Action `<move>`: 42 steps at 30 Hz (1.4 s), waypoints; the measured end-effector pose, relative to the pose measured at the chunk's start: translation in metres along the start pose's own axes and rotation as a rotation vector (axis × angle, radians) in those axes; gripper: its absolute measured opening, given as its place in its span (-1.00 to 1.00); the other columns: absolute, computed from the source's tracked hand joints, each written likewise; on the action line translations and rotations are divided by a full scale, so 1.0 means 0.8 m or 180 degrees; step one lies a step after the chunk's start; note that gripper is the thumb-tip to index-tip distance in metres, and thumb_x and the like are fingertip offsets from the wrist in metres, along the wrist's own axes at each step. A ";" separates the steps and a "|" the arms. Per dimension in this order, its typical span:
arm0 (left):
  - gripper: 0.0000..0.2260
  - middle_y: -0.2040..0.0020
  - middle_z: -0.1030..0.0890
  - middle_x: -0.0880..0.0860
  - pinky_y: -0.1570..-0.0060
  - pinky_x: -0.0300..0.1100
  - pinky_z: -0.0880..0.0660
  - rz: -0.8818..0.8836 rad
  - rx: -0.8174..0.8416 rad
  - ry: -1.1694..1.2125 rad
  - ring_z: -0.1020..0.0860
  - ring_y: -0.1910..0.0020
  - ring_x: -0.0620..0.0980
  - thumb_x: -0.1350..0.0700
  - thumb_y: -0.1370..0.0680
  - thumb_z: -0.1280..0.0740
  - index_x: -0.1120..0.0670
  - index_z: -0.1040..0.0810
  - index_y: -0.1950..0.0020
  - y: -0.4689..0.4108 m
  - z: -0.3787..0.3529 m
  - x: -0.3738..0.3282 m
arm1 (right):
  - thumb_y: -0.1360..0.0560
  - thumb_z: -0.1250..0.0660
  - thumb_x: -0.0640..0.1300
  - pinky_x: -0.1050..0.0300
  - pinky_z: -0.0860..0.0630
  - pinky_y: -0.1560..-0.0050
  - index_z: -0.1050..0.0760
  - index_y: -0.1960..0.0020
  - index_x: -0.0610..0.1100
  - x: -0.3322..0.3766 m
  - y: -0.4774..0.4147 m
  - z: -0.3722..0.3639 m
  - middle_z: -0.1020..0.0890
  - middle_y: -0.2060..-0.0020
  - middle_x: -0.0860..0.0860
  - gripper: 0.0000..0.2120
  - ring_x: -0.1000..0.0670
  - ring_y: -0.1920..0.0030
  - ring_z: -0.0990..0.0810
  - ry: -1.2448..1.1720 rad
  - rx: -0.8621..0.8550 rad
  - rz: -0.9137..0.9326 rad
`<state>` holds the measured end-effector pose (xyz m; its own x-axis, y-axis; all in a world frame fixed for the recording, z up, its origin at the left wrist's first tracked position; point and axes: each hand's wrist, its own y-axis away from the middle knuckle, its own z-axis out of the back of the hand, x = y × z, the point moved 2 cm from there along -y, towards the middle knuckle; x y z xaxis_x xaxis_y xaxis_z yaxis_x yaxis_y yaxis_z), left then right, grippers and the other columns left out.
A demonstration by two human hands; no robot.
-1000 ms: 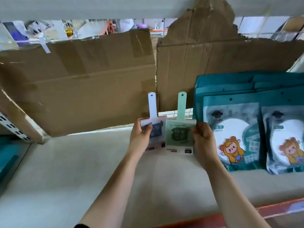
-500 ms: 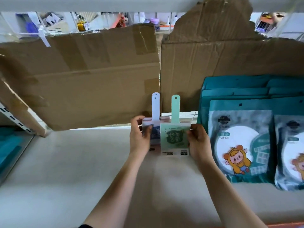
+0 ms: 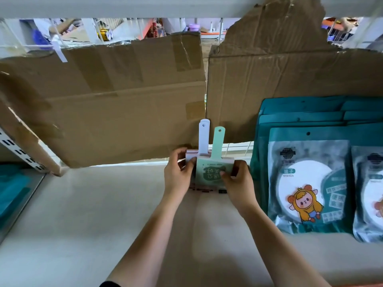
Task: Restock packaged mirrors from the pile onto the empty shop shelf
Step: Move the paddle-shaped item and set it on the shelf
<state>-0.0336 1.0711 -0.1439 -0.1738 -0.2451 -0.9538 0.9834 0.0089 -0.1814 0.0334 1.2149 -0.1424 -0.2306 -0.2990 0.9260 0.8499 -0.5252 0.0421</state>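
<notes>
Packaged handled mirrors, green mirror (image 3: 209,172) overlapping lavender mirror (image 3: 203,139), two handles showing, long axes parallel, handles pointing up toward the cardboard (image 3: 124,100), at the shelf (image 3: 83,214) back, left hand (image 3: 177,179) pinching the left edge, right hand (image 3: 238,185) gripping the right edge, two rows of teal mirror packs (image 3: 306,183) just beside.

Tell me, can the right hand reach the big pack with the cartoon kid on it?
Probably yes. The right hand sits just beside the teal cartoon pack, with nothing between them. It would first have to let go of the green mirror it grips.
</notes>
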 end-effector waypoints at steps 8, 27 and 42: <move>-0.74 0.04 -0.58 -0.10 0.14 -0.49 -0.44 -0.0104 0.0273 -0.0521 -0.55 0.07 -0.15 0.23 -0.53 -0.33 0.10 -0.52 -0.22 -0.004 0.020 0.012 | -0.44 -0.40 -0.26 0.12 -0.41 0.03 -0.35 -0.17 -0.23 0.004 0.000 -0.014 -0.50 -0.10 -0.12 -0.64 -0.11 -0.10 -0.47 0.0988 -0.0075 0.0578; -0.55 -0.47 -0.30 0.06 -0.43 -0.06 -0.09 -0.0774 0.1152 -0.2642 -0.22 -0.46 0.04 0.08 -0.60 -0.20 0.05 -0.22 -0.49 0.013 0.072 0.022 | -0.54 -0.22 0.11 -0.08 -0.41 -0.21 -0.05 -0.49 -0.17 0.010 0.023 -0.019 -0.33 -0.37 -0.15 -0.33 -0.18 -0.33 -0.36 0.1886 0.0210 0.0563; -0.55 -0.41 -0.35 0.04 -0.38 -0.06 -0.20 -0.0223 0.0530 -0.3445 -0.33 -0.36 0.09 0.00 -0.59 -0.17 0.02 -0.21 -0.47 0.103 0.181 0.013 | -0.48 -0.31 -0.03 -0.17 -0.31 -0.32 -0.15 -0.43 -0.22 0.020 0.115 -0.014 -0.33 -0.34 -0.20 -0.36 -0.24 -0.34 -0.30 0.2689 -0.0177 0.0990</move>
<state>0.0532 0.9285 -0.1339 -0.1713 -0.9619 -0.2130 0.9821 -0.1494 -0.1148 0.1023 1.1527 -0.1279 -0.2839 -0.9083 0.3072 0.9130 -0.3540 -0.2029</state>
